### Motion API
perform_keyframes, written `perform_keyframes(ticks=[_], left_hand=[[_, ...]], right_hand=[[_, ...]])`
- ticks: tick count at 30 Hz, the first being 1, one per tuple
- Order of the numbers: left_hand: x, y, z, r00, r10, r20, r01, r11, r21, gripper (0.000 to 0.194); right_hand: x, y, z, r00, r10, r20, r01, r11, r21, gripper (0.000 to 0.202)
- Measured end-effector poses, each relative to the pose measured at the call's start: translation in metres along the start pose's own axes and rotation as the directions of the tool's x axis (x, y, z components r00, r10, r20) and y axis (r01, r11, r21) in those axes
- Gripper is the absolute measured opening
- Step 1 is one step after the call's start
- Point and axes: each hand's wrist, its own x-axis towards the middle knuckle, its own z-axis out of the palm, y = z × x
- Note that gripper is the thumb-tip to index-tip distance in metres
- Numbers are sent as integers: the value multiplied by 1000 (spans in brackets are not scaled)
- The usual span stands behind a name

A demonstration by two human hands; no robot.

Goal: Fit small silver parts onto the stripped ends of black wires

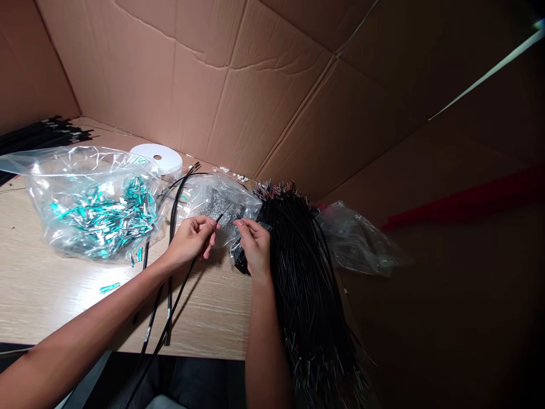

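- Bag [40, 190] of teal strips [108, 221] lies on the table [25, 295].
- Left hand [196, 238] pinches a cable [182, 289] near its tip, above the table.
- Right hand [254, 244] sits near the tip, fingertips together; anything between is too small to tell.
- Bundle [304, 267] lies alongside.

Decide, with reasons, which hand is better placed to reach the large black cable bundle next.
Probably the right hand: it is beside the bundle, while the left hand, farther away, holds a cable.

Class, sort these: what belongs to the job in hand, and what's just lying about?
Likely in use: black cable in the left fingers; cable bundle by the right hand; bag of small grey pieces.
Seemingly lying about: white disc; loose teal scraps.
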Motion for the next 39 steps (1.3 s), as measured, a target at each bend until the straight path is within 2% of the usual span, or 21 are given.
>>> perform_keyframes(ticks=[3, 10, 15, 23, 28, 32, 35, 39], left_hand=[[0, 1, 0, 1000, -5, 7, 5, 1000, -3, 42], [1, 0, 0, 1000, 14, 25, -15, 1000, 21, 50], [3, -1, -2, 999, -10, 45, 9, 1000, 23, 57], [3, -5, -1, 996, -54, 67, 54, 999, 0, 56], [2, -7, 0, 999, -18, 40, 16, 998, 59, 54], [2, -3, -1, 999, -14, 47, 12, 1000, 28, 52], [2, -1, -1, 999, -18, 50, 18, 1000, -9, 53], [2, 0, -1, 998, -25, 66, 28, 999, -46, 53]], right_hand=[[0, 2, 0, 994, -110, -1, 109, 988, -111, 27], [-3, 3, 4, 977, -203, 61, 212, 921, -325, 30], [-2, 7, 5, 972, -231, 40, 230, 909, -347, 32], [-2, 6, 6, 971, -224, 84, 239, 901, -362, 31], [-2, 7, 4, 975, -223, 21, 215, 907, -362, 35], [0, 9, -2, 967, -251, -42, 214, 890, -402, 34], [1, 9, -4, 972, -234, -21, 199, 868, -455, 32], [-1, 6, -1, 977, -211, 38, 209, 896, -392, 30]])
